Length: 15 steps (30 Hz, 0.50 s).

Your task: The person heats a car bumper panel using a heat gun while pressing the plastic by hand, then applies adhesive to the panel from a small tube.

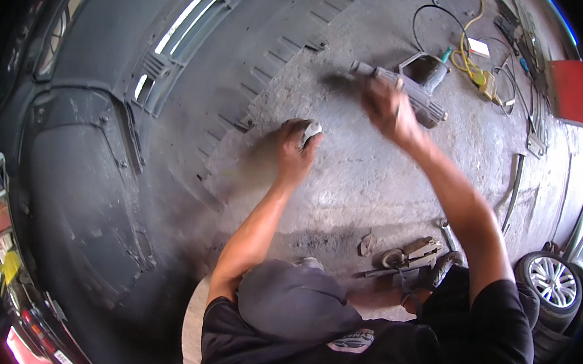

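Near the middle of the head view, my left hand [296, 151] is closed around a small whitish-grey object [311, 133], held close to the edge of a large dark plastic car panel [93, 191]. My right hand [387, 108] is up and to the right, blurred by motion, with its fingers bent. It lies over or beside the left part of a dark grey ribbed part [424, 104] on the concrete floor; whether its fingers grip anything is not clear. Beside that part lies a dark box-shaped piece [427, 72].
A yellow cable [464, 66], black hoses and thin strips lie at the upper right, near a red box [572, 91]. Metal parts [413, 253] and a wrench [450, 235] lie in front of my body. A wheel [553, 283] is at the lower right.
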Each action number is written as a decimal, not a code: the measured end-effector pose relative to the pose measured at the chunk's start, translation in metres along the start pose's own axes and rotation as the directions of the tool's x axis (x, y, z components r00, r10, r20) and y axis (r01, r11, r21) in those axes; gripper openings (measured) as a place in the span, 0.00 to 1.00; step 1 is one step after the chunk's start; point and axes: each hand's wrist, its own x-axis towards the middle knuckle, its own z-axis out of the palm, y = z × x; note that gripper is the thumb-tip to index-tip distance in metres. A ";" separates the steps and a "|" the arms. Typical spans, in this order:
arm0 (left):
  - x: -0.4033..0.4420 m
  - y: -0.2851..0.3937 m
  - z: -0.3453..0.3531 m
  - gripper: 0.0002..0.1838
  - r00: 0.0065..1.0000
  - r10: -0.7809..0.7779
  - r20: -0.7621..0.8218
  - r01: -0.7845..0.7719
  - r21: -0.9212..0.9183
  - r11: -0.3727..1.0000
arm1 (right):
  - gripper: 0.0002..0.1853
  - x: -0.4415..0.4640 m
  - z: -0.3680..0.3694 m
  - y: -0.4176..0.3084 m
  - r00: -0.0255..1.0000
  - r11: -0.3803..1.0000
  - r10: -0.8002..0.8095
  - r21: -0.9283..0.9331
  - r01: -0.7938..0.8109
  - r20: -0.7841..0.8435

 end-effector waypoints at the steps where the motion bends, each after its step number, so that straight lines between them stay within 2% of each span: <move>1: 0.001 -0.002 0.000 0.17 0.999 -0.039 0.017 0.040 -0.041 0.998 | 0.10 -0.029 -0.006 -0.013 0.996 0.996 -0.073 -0.045 0.075 0.059; 2: 0.005 0.001 -0.002 0.17 0.998 -0.060 0.036 0.060 -0.010 0.998 | 0.12 -0.068 -0.001 -0.018 0.971 0.993 0.058 -0.115 -0.033 0.231; 3: 0.011 0.004 -0.007 0.17 0.995 -0.081 0.054 0.079 0.024 0.997 | 0.13 -0.088 -0.007 -0.036 0.940 0.974 0.218 0.008 -0.228 0.264; 4: 0.018 0.007 -0.013 0.17 0.992 -0.103 0.069 0.098 0.063 0.993 | 0.16 -0.115 -0.003 -0.040 0.934 0.970 0.236 -0.001 -0.245 0.268; 5: 0.032 0.015 -0.019 0.18 0.977 -0.178 0.116 0.169 0.088 0.982 | 0.19 -0.137 -0.004 -0.041 0.946 0.981 0.187 -0.003 -0.193 0.265; 6: 0.050 0.022 -0.025 0.18 0.978 -0.139 0.154 0.118 0.140 0.983 | 0.22 -0.152 -0.004 -0.040 0.955 0.990 0.139 -0.005 -0.143 0.263; 9: 0.101 0.034 -0.026 0.19 0.978 -0.110 0.175 0.060 0.270 0.961 | 0.28 -0.169 0.004 -0.043 0.935 0.976 0.203 0.010 -0.215 0.290; 11: 0.130 0.039 -0.021 0.20 0.972 -0.097 0.212 0.012 0.371 0.929 | 0.29 -0.171 0.005 -0.044 0.937 0.977 0.205 0.000 -0.213 0.282; 14: 0.160 0.028 -0.006 0.21 0.975 0.025 0.221 -0.133 0.489 0.862 | 0.30 -0.171 0.004 -0.042 0.936 0.978 0.203 -0.005 -0.210 0.287; 15: 0.169 0.028 -0.002 0.20 0.972 -0.037 0.233 -0.081 0.475 0.876 | 0.31 -0.172 0.004 -0.041 0.934 0.977 0.203 -0.004 -0.212 0.293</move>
